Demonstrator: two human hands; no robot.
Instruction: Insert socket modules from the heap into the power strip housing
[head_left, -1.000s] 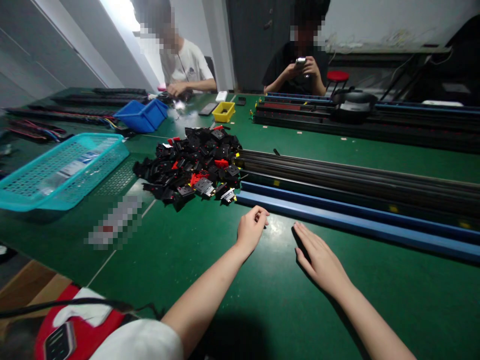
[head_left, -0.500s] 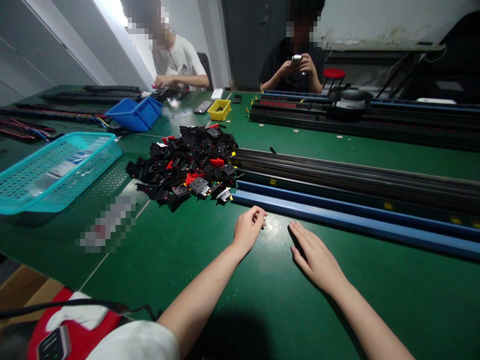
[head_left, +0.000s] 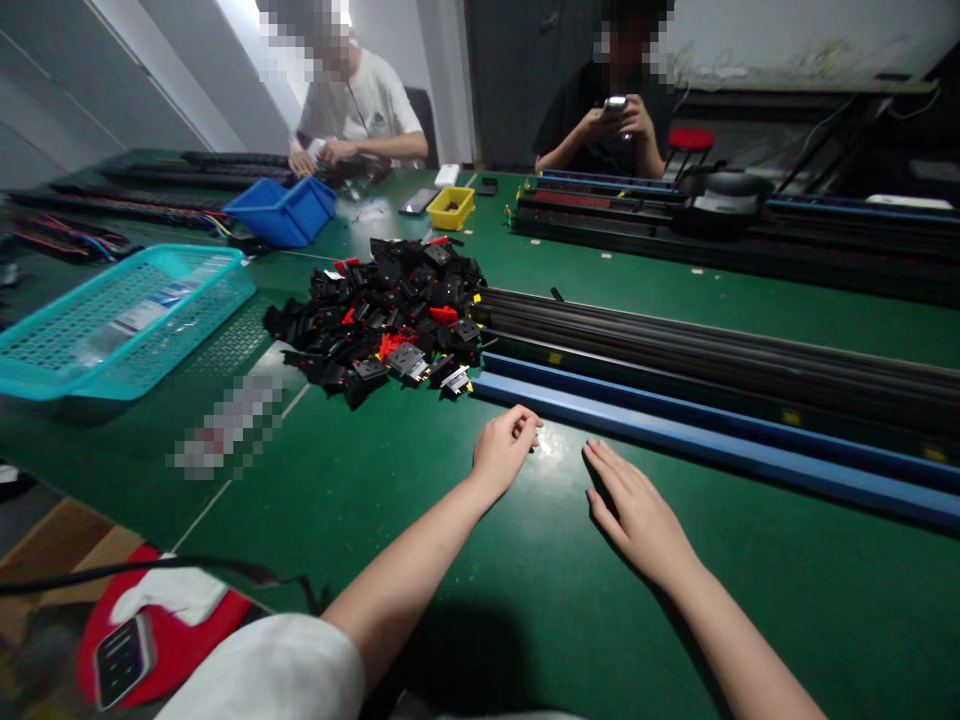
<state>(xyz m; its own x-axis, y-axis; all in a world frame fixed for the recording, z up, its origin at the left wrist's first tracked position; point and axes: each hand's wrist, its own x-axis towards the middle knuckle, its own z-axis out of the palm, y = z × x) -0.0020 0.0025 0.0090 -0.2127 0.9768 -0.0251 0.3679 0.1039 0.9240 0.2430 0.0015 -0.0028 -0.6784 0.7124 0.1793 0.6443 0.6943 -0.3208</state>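
My left hand rests on the green tabletop with its fingers curled in, and nothing shows in it. To its right my right hand lies flat, fingers stretched out and thumb apart, holding nothing. Just beyond both hands runs a long blue rail, which neither hand touches. Several dark rails lie behind it. Ahead and left of my left hand is a heap of small black plastic parts, with some red and silver pieces among them.
A turquoise basket holding plastic bags stands at the left. Farther back are a blue bin and a yellow tray. Two people sit across the table, one holding a phone. A red stool is at lower left.
The view has shifted slightly, so the scene sits a little more to the right. My hands keep their poses. The person in white has moved their hands.
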